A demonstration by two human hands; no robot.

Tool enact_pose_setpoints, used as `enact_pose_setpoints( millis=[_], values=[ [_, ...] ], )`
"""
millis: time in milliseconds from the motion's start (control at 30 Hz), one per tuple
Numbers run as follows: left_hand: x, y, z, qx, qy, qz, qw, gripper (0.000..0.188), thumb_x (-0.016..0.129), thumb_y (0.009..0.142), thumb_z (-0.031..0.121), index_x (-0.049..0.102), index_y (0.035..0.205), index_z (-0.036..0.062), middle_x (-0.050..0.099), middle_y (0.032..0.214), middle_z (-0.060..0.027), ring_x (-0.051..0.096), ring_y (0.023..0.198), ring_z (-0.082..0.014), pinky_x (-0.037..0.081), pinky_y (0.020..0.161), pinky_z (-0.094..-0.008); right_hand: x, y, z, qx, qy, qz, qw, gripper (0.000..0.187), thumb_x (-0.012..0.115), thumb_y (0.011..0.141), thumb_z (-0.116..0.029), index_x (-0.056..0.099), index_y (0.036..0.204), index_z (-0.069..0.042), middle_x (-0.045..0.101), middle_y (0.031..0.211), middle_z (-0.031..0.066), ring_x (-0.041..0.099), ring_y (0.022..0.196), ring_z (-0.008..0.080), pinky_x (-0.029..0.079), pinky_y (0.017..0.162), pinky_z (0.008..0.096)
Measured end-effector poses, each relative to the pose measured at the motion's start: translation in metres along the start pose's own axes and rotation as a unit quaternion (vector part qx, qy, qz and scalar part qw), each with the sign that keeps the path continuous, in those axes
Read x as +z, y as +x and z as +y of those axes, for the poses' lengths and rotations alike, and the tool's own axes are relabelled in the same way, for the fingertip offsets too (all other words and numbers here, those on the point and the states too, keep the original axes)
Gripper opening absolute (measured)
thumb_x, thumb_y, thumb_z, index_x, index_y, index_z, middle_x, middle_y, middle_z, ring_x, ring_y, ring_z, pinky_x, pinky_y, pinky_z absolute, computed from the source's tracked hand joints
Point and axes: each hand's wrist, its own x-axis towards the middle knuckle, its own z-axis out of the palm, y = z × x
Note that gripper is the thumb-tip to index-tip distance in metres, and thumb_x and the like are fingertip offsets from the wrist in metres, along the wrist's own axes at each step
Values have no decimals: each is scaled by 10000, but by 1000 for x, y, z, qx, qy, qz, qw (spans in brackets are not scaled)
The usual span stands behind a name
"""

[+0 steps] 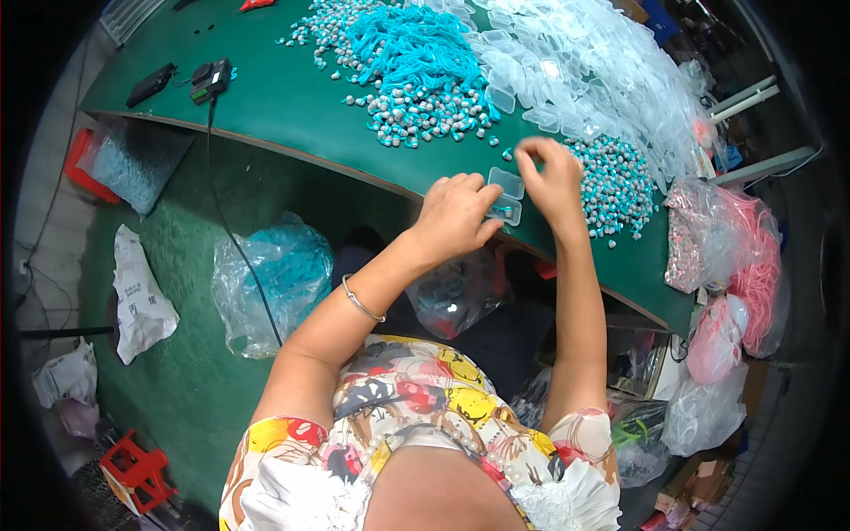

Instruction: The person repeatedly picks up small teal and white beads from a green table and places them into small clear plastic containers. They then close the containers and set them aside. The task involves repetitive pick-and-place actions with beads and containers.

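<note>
My left hand [456, 212] is closed on the near-left edge of a small clear plastic case [506, 182], holding it at the table's front edge. The case's lid is up, and a few small blue pieces lie in its near half. Just right of the case, my right hand [552, 177] has its thumb and fingers curled together in a pinch; whatever may be between them is hidden. Beside this hand spreads a heap of small blue-and-grey bead-like pieces [614, 186]. A few loose ones lie near the case.
Farther back on the green table [292, 106] are blue cords [412, 49], more blue-and-grey pieces [425, 113] and a large pile of clear cases [584, 71]. A small black device [211, 80] with a cable lies left. Bags of pink cord [753, 265] hang at the right.
</note>
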Motion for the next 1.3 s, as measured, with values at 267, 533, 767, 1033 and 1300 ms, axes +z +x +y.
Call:
enact_pose_setpoints(
  millis=[267, 533, 767, 1033, 1300],
  values=[
    [-7, 6, -12, 11, 8, -6, 1000, 389, 799, 758, 283, 671, 1091, 129, 589, 907, -88, 611, 889, -310, 473, 774, -439, 60, 76, 41, 142, -152, -45, 977, 159, 687, 822, -220, 741, 956, -152, 744, 933, 85, 695, 938, 305, 410, 879, 499],
    [-5, 2, -24, -4, -49, 9, 999, 407, 823, 728, 295, 684, 1079, 142, 599, 877, -60, 618, 892, -290, 468, 777, -425, 9, 23, 38, 88, -5, -19, 996, 162, 673, 825, -97, 728, 965, -37, 722, 810, 64, 681, 728, 136, 534, 677, 303],
    [-5, 3, -21, -6, -40, 9, 999, 402, 818, 730, 287, 681, 1077, 139, 596, 872, -52, 616, 894, -284, 465, 782, -421, -12, -22, 36, 138, 175, 10, 975, 146, 663, 819, 5, 712, 956, -8, 701, 846, 87, 677, 740, 169, 531, 696, 289],
    [-8, 4, -19, -22, -41, -7, 999, 392, 824, 727, 270, 688, 1060, 113, 610, 904, -64, 614, 949, -287, 464, 844, -433, -14, -39, 30, 36, 23, -29, 999, 249, 631, 791, 56, 688, 1018, -28, 678, 889, 130, 684, 789, 235, 540, 716, 331],
    [-4, 3, -23, 7, -42, 20, 999, 413, 826, 722, 279, 681, 1081, 136, 583, 848, -49, 609, 885, -276, 458, 778, -415, -23, -32, 16, 44, 154, 32, 987, 220, 613, 786, 93, 695, 966, -2, 686, 920, 116, 682, 831, 224, 534, 758, 315]
  ],
)
